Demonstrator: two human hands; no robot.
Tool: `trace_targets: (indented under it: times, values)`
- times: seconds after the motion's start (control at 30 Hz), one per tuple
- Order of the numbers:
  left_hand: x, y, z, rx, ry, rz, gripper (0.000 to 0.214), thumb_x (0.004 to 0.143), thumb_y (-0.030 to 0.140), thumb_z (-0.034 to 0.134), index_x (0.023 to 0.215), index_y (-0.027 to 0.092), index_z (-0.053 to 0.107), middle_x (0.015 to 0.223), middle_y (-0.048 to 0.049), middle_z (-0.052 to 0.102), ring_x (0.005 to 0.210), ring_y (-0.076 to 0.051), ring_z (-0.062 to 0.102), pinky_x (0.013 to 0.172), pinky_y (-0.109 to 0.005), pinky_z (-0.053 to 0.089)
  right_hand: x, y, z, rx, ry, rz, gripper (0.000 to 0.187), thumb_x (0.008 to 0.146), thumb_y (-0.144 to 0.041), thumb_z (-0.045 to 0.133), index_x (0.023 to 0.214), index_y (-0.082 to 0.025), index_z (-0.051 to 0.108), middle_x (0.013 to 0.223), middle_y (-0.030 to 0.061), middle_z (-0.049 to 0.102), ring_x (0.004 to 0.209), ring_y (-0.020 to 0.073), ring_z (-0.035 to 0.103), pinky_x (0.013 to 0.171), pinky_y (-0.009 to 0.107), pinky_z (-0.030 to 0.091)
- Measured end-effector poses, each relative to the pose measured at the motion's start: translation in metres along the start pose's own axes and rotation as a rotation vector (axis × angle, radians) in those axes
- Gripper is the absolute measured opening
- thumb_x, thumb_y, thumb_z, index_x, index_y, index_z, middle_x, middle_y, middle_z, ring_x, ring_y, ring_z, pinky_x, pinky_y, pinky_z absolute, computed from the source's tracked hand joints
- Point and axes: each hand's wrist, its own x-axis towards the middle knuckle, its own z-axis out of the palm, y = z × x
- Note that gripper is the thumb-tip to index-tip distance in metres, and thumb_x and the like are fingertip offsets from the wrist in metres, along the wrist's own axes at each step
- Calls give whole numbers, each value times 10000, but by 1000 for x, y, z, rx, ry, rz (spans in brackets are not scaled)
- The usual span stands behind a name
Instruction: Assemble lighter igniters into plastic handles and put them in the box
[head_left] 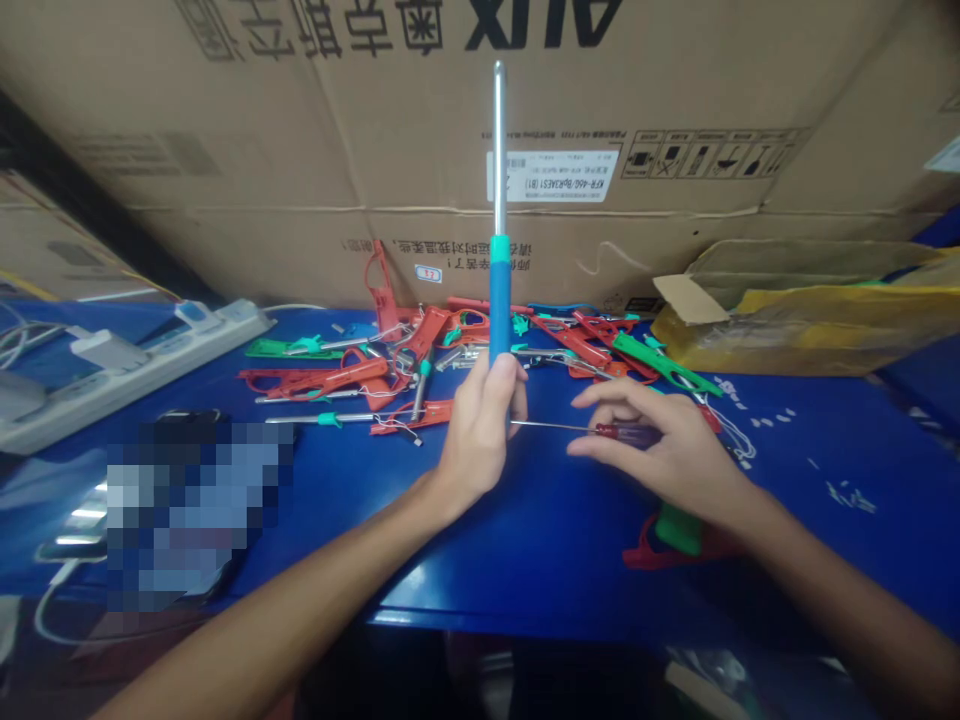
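My left hand (480, 425) is closed round the lower end of a blue-handled tool (499, 290), which stands upright with its long metal tube pointing up. My right hand (660, 440) pinches a small screwdriver (626, 433) with a dark red handle. It lies level, and its thin shaft points left, its tip reaching the blue handle just below my left fingers. Both hands hover over the blue table (555, 530).
A heap of red and green plastic tool parts (420, 365) with metal rods lies behind the hands. Another red and green part (675, 535) sits under my right wrist. A white power strip (135, 360) is at left, a yellow bag (810, 315) at right, cardboard boxes (300, 150) behind.
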Motion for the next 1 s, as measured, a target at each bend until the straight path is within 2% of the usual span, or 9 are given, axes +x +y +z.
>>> trace_targets:
  times: [0.17, 0.3, 0.5, 0.57, 0.67, 0.77, 0.83, 0.9, 1.0]
  values:
    - [2, -1, -2, 13, -21, 3, 430, 1042, 607, 384, 935, 212, 516, 577, 63, 455, 490, -116, 411, 532, -274, 356, -1, 5, -5, -319, -1, -290, 137, 957, -319, 673, 936, -197, 732, 779, 19, 707, 640, 138, 628, 630, 272, 494]
    - [2, -2, -3, 43, -39, 8, 447, 1048, 608, 351, 908, 213, 507, 582, 54, 459, 506, -127, 421, 533, -284, 341, -4, -1, -4, -543, 50, -331, 187, 989, -292, 614, 1016, -208, 779, 804, 43, 752, 673, 165, 669, 624, 290, 490]
    - [0, -1, -5, 126, -74, 72, 482, 1058, 606, 297, 828, 217, 465, 598, 44, 465, 529, -129, 435, 570, -296, 358, 3, -8, 2, -54, -163, 103, 336, 1015, -363, 542, 826, -232, 786, 724, 0, 760, 613, 150, 676, 548, 260, 515]
    - [0, 1, -6, 134, -103, 101, 459, 1061, 590, 320, 840, 217, 470, 601, 49, 459, 528, -125, 424, 567, -294, 355, 5, -7, 3, 32, -157, 166, 254, 983, -401, 596, 944, -236, 785, 714, -8, 741, 615, 148, 667, 552, 256, 530]
    - [1, 4, -6, 122, -91, 112, 454, 1067, 576, 318, 829, 217, 463, 613, 47, 460, 539, -123, 427, 571, -294, 355, 4, -3, 2, 10, 2, 72, 323, 893, -379, 739, 1184, -242, 710, 793, -7, 724, 659, 143, 661, 607, 258, 556]
    - [1, 4, -6, 119, -62, 94, 459, 1060, 589, 330, 821, 217, 456, 614, 47, 464, 541, -124, 439, 577, -297, 360, -2, -1, 0, -190, 63, -207, 174, 920, -251, 718, 1093, -256, 730, 940, 24, 747, 812, 150, 699, 724, 258, 566]
    - [1, 2, -5, 120, -52, 78, 449, 1052, 598, 350, 843, 217, 463, 606, 52, 463, 533, -125, 433, 571, -297, 361, -5, -2, 0, -313, 43, -325, 177, 957, -189, 656, 1086, -270, 746, 977, 29, 760, 841, 150, 710, 733, 252, 563]
    - [1, 0, -4, 109, -39, 65, 440, 1049, 600, 358, 860, 218, 464, 601, 56, 457, 527, -125, 421, 561, -295, 360, -5, -5, 2, -311, 46, -319, 213, 970, -174, 628, 1109, -276, 753, 970, 31, 765, 821, 153, 715, 713, 258, 569]
    - [0, -2, -4, 88, -39, 65, 427, 1053, 588, 357, 869, 217, 461, 594, 61, 446, 523, -122, 410, 551, -290, 351, -3, -12, 7, -121, 84, -172, 140, 946, -195, 664, 992, -256, 782, 871, 28, 754, 750, 158, 706, 687, 283, 577]
